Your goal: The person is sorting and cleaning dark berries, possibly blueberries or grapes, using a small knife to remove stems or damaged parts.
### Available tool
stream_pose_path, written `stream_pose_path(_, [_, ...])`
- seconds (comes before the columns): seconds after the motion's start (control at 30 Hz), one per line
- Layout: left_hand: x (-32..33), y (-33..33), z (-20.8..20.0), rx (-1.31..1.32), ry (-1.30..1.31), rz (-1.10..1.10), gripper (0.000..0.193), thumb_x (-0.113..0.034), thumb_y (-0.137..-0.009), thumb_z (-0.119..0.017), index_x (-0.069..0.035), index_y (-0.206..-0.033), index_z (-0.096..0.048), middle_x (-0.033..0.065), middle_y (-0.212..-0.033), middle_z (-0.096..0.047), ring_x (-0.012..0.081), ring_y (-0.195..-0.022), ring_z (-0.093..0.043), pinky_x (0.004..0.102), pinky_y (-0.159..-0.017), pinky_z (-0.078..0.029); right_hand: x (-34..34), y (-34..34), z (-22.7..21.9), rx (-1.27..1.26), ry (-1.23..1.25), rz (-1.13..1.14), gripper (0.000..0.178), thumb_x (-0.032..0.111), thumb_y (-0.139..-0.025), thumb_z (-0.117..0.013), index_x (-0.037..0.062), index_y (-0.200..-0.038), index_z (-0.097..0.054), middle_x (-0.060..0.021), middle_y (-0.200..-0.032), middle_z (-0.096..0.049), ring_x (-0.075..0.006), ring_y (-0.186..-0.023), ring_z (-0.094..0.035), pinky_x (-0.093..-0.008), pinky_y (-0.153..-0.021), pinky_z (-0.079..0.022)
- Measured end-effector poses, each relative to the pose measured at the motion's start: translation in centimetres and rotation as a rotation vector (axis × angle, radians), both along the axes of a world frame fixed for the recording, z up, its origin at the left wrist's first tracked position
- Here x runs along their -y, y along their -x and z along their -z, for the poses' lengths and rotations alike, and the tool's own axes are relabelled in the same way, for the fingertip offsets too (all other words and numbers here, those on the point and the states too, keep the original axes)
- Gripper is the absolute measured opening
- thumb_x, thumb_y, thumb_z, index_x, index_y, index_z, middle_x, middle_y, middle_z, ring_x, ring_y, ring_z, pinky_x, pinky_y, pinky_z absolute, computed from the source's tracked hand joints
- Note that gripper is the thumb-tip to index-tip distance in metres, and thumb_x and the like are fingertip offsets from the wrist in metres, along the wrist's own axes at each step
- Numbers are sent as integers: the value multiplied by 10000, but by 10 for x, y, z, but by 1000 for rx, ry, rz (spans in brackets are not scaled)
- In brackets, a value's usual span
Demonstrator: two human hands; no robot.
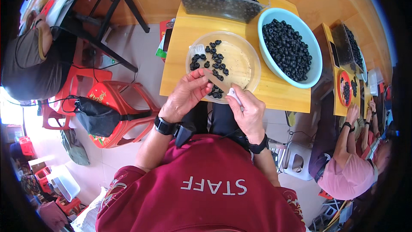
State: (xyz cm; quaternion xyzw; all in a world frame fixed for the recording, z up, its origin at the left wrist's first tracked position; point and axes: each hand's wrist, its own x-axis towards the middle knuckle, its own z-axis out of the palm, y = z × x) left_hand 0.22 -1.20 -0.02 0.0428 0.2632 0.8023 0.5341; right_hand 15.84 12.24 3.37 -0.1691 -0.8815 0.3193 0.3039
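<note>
The right hand point(251, 114) is closed around the knife point(219, 82) at the tray's point(239, 60) near edge. The left hand point(186, 92), fingertips nearly together, is at the knife's tip over the tray's near-left edge; whether it grips anything I cannot tell. Black parts point(217, 65) lie in the tray's left half. Right of the tray is a filled bowl point(300, 84).

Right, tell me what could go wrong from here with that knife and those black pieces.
First, a cut: the knife in the right hand has its blade angled toward the fingers of the left hand, so a slip might nick them.
Second, a spill: the light blue basin, holding many black pieces, appears to overhang the right edge of the table, so a bump could tip it.
</note>
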Motion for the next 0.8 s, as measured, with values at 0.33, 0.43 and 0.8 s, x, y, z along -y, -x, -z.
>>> stream_pose_path(0.33, [2, -2, -2, -53, 44, -16, 208, -59, -940, -600, -20, -1144, -586, 41, -1001, -634, 115, -842, -618, 249, -807, -533, 4, 3, -2, -4, -50, -76, 311, 174, -794, -767, 53, -1064, -669, -107, -731, -639, -278, -623, -662, -365, -536, -516])
stream_pose_path(0.43, [1, -2, -3, -47, 65, -23, 210, -61, -939, -602, -22, -1144, -585, 41, -995, -635, 113, -848, -620, 246, -811, -532, 5, 3, -1, 1, -48, -76, 315, 175, -796, -765, 52, -1070, -669, -109, -742, -645, -279, -629, -665, -364, -542, -520])
stream_pose_path(0.8, [6, -2, -1, -50, -18, -8, 184, -63, -940, -601, -31, -1121, -588, 40, -986, -635, 113, -844, -622, 245, -810, -530, 7, 3, 0, 5, -29, -72, 318, 176, -797, -764, 54, -1077, -675, -112, -753, -652, -277, -630, -668, -361, -544, -524])
